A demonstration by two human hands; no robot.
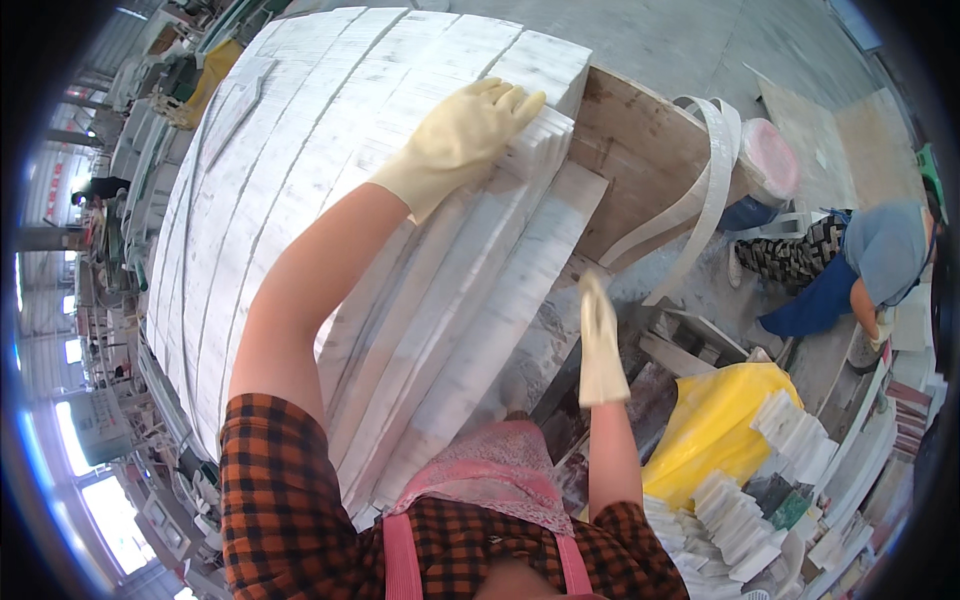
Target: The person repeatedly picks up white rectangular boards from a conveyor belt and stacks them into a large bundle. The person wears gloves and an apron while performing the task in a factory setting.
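My left hand [462, 132], in a cream rubber glove, reaches across a large stack of white marble-like slabs [330, 110]. It rests on the top edges near the stack's right end, fingers stretched out and a little apart. Under and in front of it, several thin white slabs [450, 290] lean in layers against the stack. My right hand [603, 345], in a matching glove, hangs apart from the slabs to their right. It shows edge-on with its fingers stretched, and nothing is visible in it.
A brown board [640, 145] stands beside the stack, with loose pale straps [712, 190] over it. Right of me are a yellow sheet [715, 425] and stacked white pieces [735, 520]. A co-worker [885, 260] bends at the far right near a pink-topped bucket [770, 160].
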